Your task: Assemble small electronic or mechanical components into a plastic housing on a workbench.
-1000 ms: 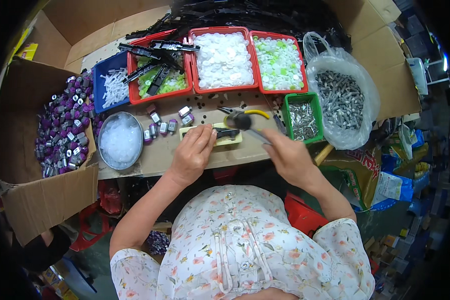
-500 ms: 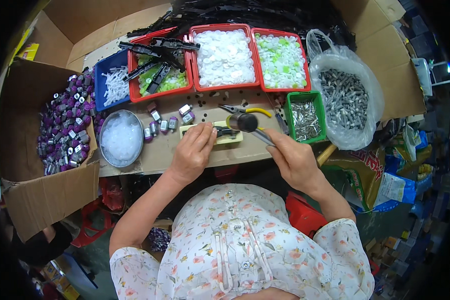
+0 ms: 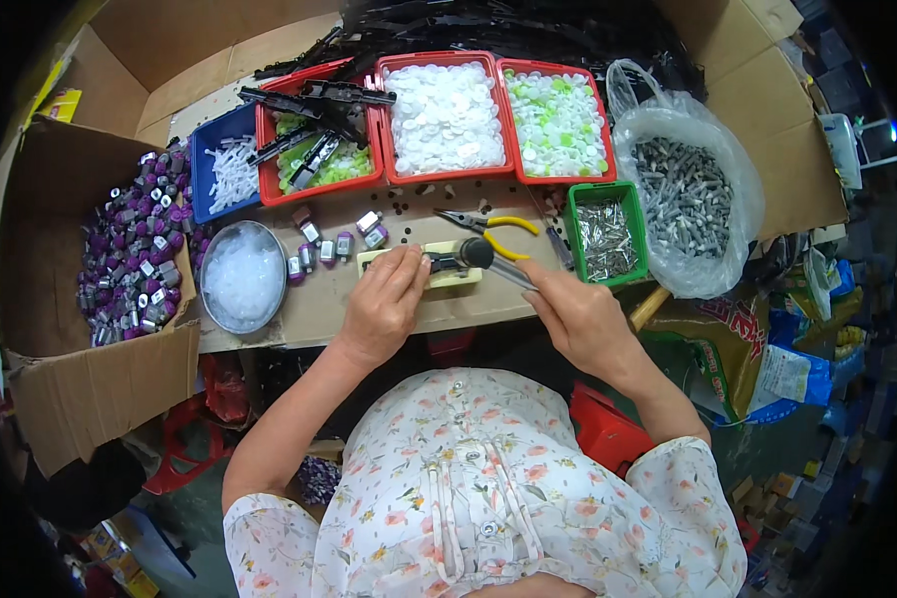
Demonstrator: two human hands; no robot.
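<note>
My right hand [image 3: 588, 324] is closed round the metal handle of a hammer [image 3: 477, 252]. Its round black head is down at the right end of a cream block [image 3: 458, 280]. Along the top of this block lies a black plastic part [image 3: 442, 263]. My left hand [image 3: 381, 304] has its fingers together, pressing on the block and the black part's left end; what lies under the fingertips is hidden. Just beyond the hammer rest pliers [image 3: 508, 231] with yellow handles, jaws pointing left. Several small metal-and-purple pieces [image 3: 327, 249] stand left of the block.
Across the back are a blue tray [image 3: 201, 184] of white pins and red trays [image 3: 448, 177] of discs. A green tray [image 3: 640, 234] of metal pins and a plastic bag [image 3: 750, 224] of grey parts are at right. At left are a bowl [image 3: 241, 277] and a carton [image 3: 100, 394].
The hammer head has come down from above the block onto its right end, and my right hand has dipped slightly with it. My left hand has stayed in place.
</note>
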